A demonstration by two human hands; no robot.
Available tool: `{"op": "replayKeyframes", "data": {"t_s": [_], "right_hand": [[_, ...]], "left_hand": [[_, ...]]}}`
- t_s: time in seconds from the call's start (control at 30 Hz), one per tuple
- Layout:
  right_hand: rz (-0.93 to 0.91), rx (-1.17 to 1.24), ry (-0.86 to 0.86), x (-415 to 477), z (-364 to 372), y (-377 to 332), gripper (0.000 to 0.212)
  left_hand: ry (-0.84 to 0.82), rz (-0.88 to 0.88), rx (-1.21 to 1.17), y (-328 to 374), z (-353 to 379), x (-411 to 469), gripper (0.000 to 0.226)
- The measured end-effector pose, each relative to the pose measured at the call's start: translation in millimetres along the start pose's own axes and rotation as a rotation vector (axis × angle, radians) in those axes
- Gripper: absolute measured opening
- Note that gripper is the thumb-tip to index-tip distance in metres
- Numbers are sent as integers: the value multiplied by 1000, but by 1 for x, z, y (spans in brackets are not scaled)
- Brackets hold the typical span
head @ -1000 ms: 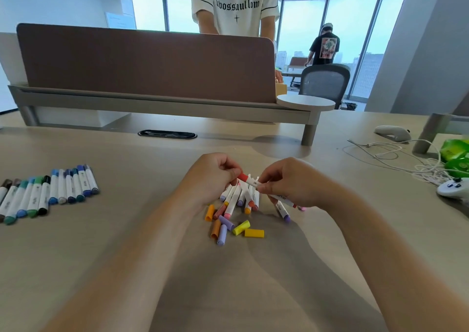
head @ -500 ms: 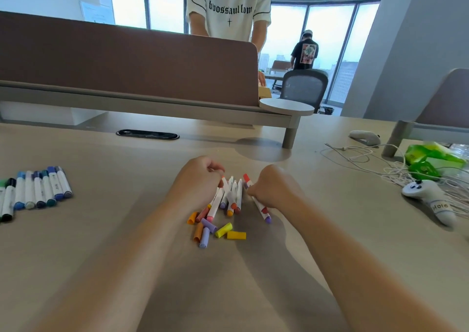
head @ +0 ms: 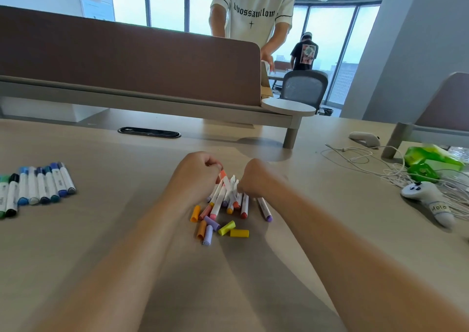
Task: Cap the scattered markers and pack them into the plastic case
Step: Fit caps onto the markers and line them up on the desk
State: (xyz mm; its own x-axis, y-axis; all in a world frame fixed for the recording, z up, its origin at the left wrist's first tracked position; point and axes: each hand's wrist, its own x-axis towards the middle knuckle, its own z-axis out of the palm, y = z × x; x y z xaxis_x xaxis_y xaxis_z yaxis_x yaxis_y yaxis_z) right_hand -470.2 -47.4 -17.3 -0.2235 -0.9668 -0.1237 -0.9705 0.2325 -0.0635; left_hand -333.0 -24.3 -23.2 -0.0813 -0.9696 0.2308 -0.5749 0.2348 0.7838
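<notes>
Row of markers [head: 38, 189]: far left on the counter [head: 101, 242]. They lie side by side, touching, with blue, green and black caps on.
Screen [head: 127, 60]: a brown wall at the back of the counter. A person in a white shirt [head: 251, 9] stands behind it.
Left hand [head: 196, 176]: curled up, just above the pile. Its fingertips pinch the orange end of one marker.
Orange marker [head: 226, 180]: held up between the two hands, tilted, with the orange cap at the top left.
Pile [head: 220, 199]: white markers lying in a heap on the counter under both hands, with pink, orange and red ends.
Loose caps [head: 226, 227]: orange, purple and yellow ones, lying on the counter just in front of the pile.
Right hand [head: 255, 179]: curled in a fist, gripping the white body of the orange marker.
Purple marker [head: 264, 207]: lies on the counter just beside the pile, under the right wrist.
Cords [head: 365, 162]: white, tangled, well to the right.
Controller [head: 426, 197]: white, lying on the cords.
Green pack [head: 431, 157]: behind the controller, far right.
</notes>
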Motion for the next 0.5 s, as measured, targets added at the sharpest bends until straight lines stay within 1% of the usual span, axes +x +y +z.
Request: {"op": "replayKeyframes", "data": {"t_s": [0.1, 0.17, 0.3, 0.4, 0.5], "right_hand": [[2, -52, -39, 6, -4, -4, 19], [4, -96, -48, 9, -4, -8, 17], [26, -167, -112, 9, -3, -13, 20], [38, -128, -122, 9, -1, -13, 21], [24, -87, -108, 12, 0, -11, 20]], "left_hand": [[4, 0, 20, -2, -3, 1, 17], [-22, -6, 57, -4, -5, 2, 14], [-85, -13, 134, -5, -7, 3, 14], [-124, -38, 238, -6, -7, 4, 18], [-190, -71, 401, -9, -10, 5, 15]]}}
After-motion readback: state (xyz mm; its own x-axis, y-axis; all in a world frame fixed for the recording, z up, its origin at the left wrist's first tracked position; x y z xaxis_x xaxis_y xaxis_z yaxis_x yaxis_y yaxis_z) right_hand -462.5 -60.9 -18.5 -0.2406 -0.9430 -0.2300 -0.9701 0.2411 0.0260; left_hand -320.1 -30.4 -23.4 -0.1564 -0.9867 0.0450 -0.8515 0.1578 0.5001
